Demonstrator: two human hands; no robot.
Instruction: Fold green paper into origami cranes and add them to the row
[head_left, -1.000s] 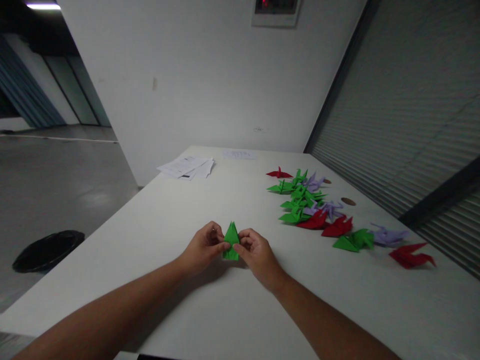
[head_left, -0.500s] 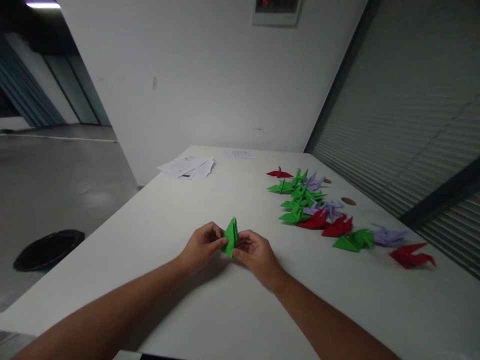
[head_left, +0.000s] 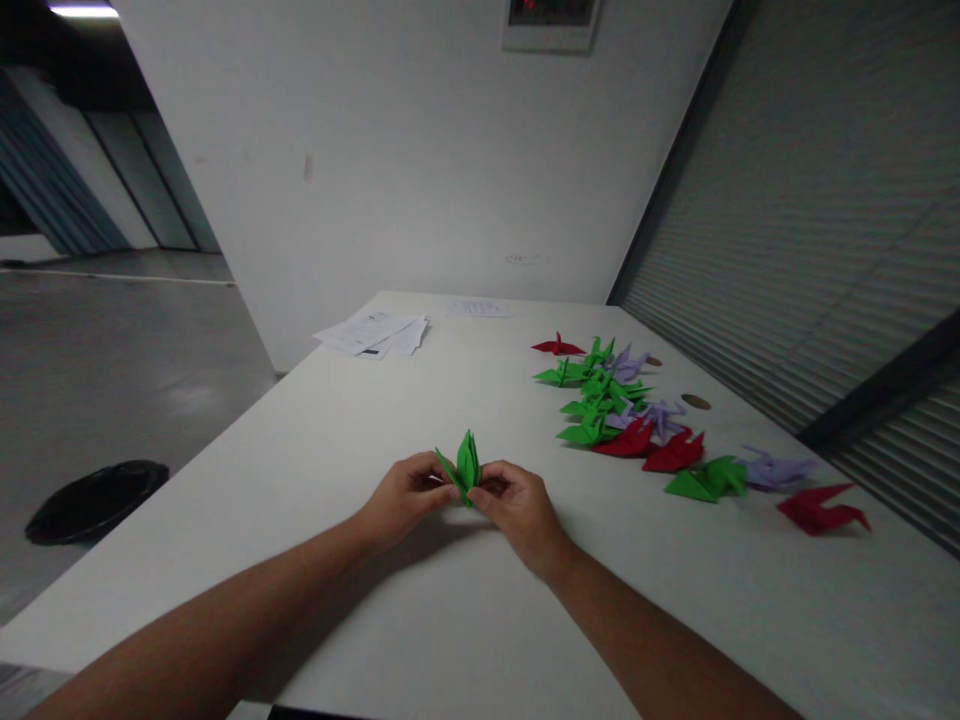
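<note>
A partly folded green origami crane (head_left: 469, 462) is held upright between both hands, just above the white table (head_left: 337, 620). One narrow point of the paper sticks out to the upper left, apart from the taller middle flaps. My left hand (head_left: 405, 500) pinches its left side between thumb and fingers. On the right side, my right hand (head_left: 521, 508) grips the paper low down with the thumb in front. The fingertips behind the paper are partly hidden.
Several green cranes (head_left: 589, 430), red cranes (head_left: 675, 452) and lilac cranes (head_left: 776, 470) lie along the table's right side. Printed sheets (head_left: 375, 332) rest at the back left. A black-lined bin (head_left: 97, 500) stands on the floor to the left. Window blinds (head_left: 787, 230) border the right edge.
A narrow point of the green paper has swung out to the left, away from the middle flaps, which were pressed together before. Both hands stay in nearly the same place.
</note>
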